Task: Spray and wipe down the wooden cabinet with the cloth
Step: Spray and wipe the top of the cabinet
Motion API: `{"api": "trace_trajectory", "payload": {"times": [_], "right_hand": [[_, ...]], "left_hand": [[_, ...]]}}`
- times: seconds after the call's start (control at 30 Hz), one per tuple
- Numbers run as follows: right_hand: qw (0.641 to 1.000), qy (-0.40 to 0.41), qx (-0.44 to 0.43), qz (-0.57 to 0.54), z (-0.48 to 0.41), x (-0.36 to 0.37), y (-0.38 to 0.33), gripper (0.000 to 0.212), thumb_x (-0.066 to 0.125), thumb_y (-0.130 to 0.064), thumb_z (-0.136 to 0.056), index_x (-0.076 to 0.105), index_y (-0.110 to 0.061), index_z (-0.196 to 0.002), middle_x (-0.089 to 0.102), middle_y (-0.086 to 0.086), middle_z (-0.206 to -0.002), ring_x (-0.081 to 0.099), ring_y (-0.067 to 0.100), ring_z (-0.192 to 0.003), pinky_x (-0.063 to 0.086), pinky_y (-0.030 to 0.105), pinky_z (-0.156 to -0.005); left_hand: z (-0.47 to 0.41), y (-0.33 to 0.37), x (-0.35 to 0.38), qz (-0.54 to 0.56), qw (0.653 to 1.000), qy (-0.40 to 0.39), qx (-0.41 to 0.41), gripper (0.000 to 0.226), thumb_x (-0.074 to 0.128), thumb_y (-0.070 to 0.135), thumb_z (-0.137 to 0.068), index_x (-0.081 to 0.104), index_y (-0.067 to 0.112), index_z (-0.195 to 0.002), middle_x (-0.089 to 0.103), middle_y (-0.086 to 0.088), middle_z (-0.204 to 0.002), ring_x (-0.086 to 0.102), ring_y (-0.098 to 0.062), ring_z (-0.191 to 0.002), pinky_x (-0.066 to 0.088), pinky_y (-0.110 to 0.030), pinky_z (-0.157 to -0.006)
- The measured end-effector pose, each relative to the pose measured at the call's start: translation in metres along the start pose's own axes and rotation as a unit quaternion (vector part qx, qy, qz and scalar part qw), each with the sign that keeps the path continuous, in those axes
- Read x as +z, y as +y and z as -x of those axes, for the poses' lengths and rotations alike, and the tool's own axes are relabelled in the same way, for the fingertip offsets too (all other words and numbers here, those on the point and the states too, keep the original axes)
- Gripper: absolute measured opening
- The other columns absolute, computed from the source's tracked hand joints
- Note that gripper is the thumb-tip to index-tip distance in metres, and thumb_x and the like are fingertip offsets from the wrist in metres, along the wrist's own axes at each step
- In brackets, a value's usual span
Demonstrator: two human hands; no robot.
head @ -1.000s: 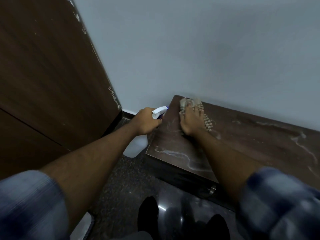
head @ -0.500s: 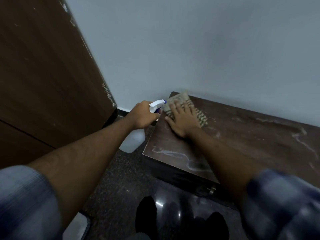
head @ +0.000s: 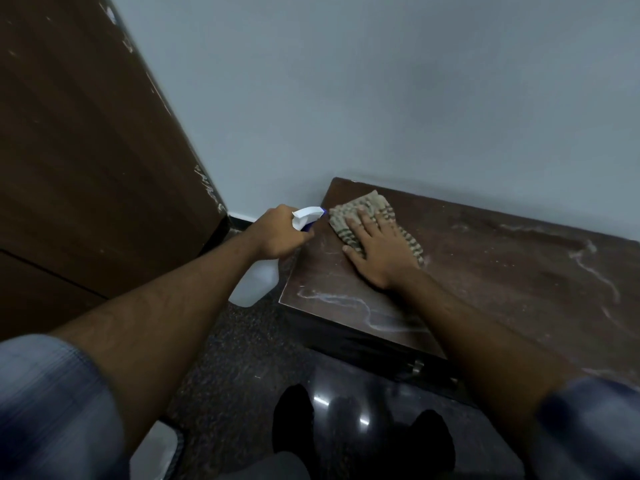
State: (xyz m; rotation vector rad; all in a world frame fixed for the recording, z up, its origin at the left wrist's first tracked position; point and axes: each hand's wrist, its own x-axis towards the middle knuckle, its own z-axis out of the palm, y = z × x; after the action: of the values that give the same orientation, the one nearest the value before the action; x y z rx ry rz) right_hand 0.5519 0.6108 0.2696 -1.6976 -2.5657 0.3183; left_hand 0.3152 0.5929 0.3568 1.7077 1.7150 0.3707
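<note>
A: Item one, your right hand (head: 375,252). State?

B: Flat, palm down, fingers spread, pressing the cloth (head: 372,216) onto the cabinet (head: 502,271) top. Your forearm runs straight out from the rolled sleeve (head: 588,431) over the cabinet's front edge.

A: Item two, your left hand (head: 277,233).

B: Closed around the neck of the bottle (head: 254,284), just off the cabinet's left edge. The white and blue spray head pokes out past your fist and points at the cabinet's far left corner, nearly touching the cloth. The pale body hangs below your wrist, clear of the floor (head: 235,358).

A: Contents of the bottle?

B: Cannot tell; the body is blurred and uniformly pale.

A: Item three, the cloth.

B: Tan with dark stripes, bunched at the cabinet's far left corner, near the wall (head: 381,81). Part of it lies under your fingers, and a striped edge shows to the right of your palm.

A: Cabinet surface?

B: Dark wood with whitish streaks, one along the front left edge and more toward the right end. The top to the right of your hand carries nothing.

A: Room around the cabinet?

B: The wall runs along its back edge. A brown door (head: 86,150) stands to its left, across a strip of dark floor.
</note>
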Motion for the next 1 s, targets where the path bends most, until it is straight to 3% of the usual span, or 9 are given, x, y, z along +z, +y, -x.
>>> {"api": "trace_trajectory", "payload": {"times": [0.13,0.23,0.37,0.47,0.57,0.67,0.73,0.83,1.0], "right_hand": [[0.996,0.023,0.088,0.010,-0.003,-0.003,0.028,0.068,0.019,-0.061,-0.099,0.016,-0.030,-0.160,0.007,0.002,-0.168,0.007,0.030,-0.154,0.008,0.048,-0.124],[0.984,0.020,0.176,-0.032,-0.016,-0.006,0.004,0.065,0.018,-0.055,-0.103,0.010,-0.026,-0.160,-0.001,0.005,-0.168,-0.002,0.035,-0.153,-0.001,0.052,-0.122],[1.000,-0.020,0.020,-0.002,0.021,0.001,-0.066,0.066,0.014,-0.056,-0.103,0.003,-0.027,-0.161,-0.002,0.003,-0.168,-0.003,0.032,-0.154,0.001,0.050,-0.124],[0.997,-0.045,-0.063,0.022,0.073,0.000,-0.063,0.067,0.015,-0.064,-0.099,0.011,-0.034,-0.159,0.010,-0.002,-0.167,0.014,0.029,-0.152,0.024,0.047,-0.117],[0.998,-0.008,0.033,0.046,0.082,-0.006,-0.003,0.069,0.014,-0.065,-0.098,0.017,-0.032,-0.159,0.013,0.000,-0.167,0.017,0.031,-0.151,0.023,0.050,-0.118],[0.986,-0.015,0.167,-0.001,0.062,-0.009,0.026,0.071,0.017,-0.064,-0.099,0.009,-0.029,-0.160,0.003,0.003,-0.168,0.005,0.036,-0.153,0.004,0.055,-0.122],[0.983,-0.026,0.180,-0.021,0.052,-0.008,0.003,0.073,0.016,-0.064,-0.099,0.002,-0.027,-0.161,-0.005,0.005,-0.168,-0.004,0.039,-0.152,-0.003,0.057,-0.121],[0.994,-0.033,0.098,-0.019,0.064,0.001,-0.050,0.071,0.013,-0.062,-0.100,-0.001,-0.027,-0.160,-0.007,0.003,-0.167,-0.008,0.037,-0.152,-0.003,0.056,-0.122],[0.992,-0.062,-0.108,0.013,0.113,0.002,-0.049,0.064,0.012,-0.060,-0.101,0.004,-0.037,-0.160,0.001,-0.008,-0.167,0.001,0.024,-0.154,0.006,0.047,-0.124]], "left_hand": [[0.024,-0.021,-0.002,-0.035,0.998,-0.045,0.003,0.021,0.070,0.036,-0.073,0.070,0.021,-0.087,0.075,-0.007,-0.086,0.069,-0.028,-0.084,0.056,-0.050,-0.081],[0.049,-0.027,0.002,-0.026,0.999,-0.031,-0.005,0.017,0.073,0.027,-0.081,0.071,0.013,-0.091,0.074,-0.008,-0.086,0.068,-0.026,-0.082,0.054,-0.043,-0.076],[0.070,-0.030,0.011,-0.028,0.999,-0.017,-0.002,0.007,0.073,0.016,-0.084,0.068,0.011,-0.085,0.070,-0.008,-0.078,0.061,-0.020,-0.070,0.046,-0.036,-0.068],[0.074,-0.027,0.016,-0.027,1.000,-0.009,-0.006,0.004,0.070,0.013,-0.082,0.067,0.010,-0.084,0.071,-0.009,-0.078,0.062,-0.021,-0.071,0.048,-0.037,-0.069],[0.078,-0.017,0.019,-0.018,1.000,-0.001,-0.006,0.015,0.068,0.011,-0.086,0.074,0.008,-0.099,0.075,-0.012,-0.092,0.069,-0.027,-0.085,0.054,-0.039,-0.076],[0.085,-0.008,0.021,-0.024,1.000,-0.011,-0.011,0.007,0.066,0.009,-0.087,0.068,0.012,-0.080,0.068,-0.011,-0.076,0.063,-0.031,-0.074,0.045,-0.034,-0.063],[0.090,-0.011,0.019,-0.027,0.999,-0.015,-0.023,0.005,0.067,0.012,-0.086,0.068,0.009,-0.083,0.071,-0.016,-0.079,0.067,-0.034,-0.077,0.049,-0.038,-0.064],[0.105,-0.023,0.015,-0.013,0.999,-0.010,-0.041,0.018,0.065,0.019,-0.089,0.074,0.009,-0.101,0.076,-0.019,-0.089,0.073,-0.035,-0.083,0.057,-0.046,-0.072],[0.131,-0.050,0.021,-0.028,0.997,-0.053,-0.053,0.010,0.066,0.023,-0.089,0.068,0.019,-0.081,0.071,-0.009,-0.075,0.068,-0.031,-0.070,0.053,-0.041,-0.062]]}}
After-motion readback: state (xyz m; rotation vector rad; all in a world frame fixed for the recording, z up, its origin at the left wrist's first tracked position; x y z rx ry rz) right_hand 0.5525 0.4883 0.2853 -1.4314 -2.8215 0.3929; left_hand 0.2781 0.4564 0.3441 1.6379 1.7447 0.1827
